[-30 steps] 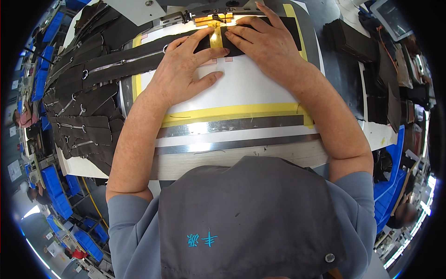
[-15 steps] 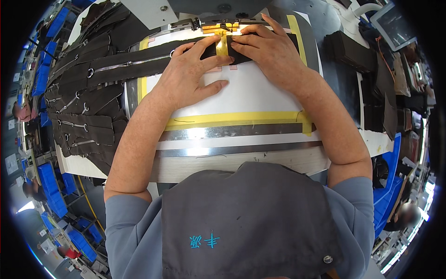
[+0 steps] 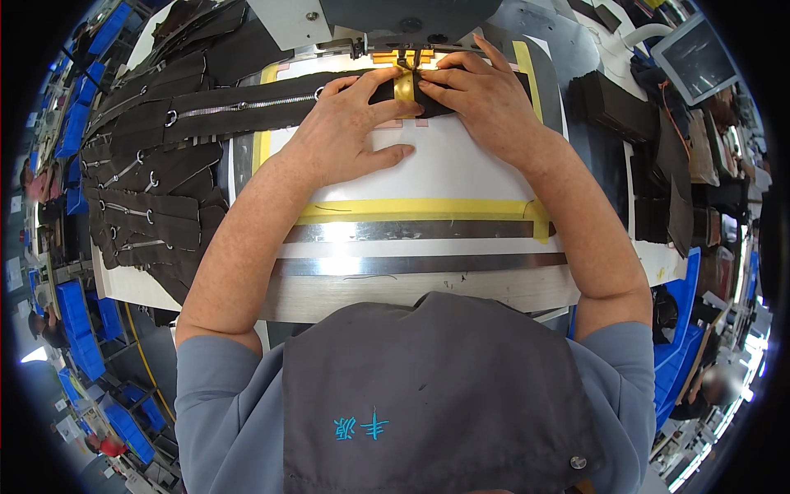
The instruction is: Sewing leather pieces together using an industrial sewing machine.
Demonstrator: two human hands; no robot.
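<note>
A long dark strip of fabric with a metal zipper lies across the white work plate. My left hand rests on the strip, fingers spread, thumb apart over the plate. Its fingertips touch the strip by a narrow brass-coloured piece. On the other side of that piece, my right hand lies with spread fingers pressing on the strip. Just beyond my fingertips are the brass-coloured clamp parts under the machine head. Part of the strip is hidden under both hands.
Several dark zippered strips are heaped at the left table edge. Stacked dark fabric pieces sit at the right, near a screen. Yellow tape borders the plate. A blue bin stands beside my right elbow.
The whole view has shifted slightly. Both hands keep about the same places on the strip, and their fingers stay spread.
</note>
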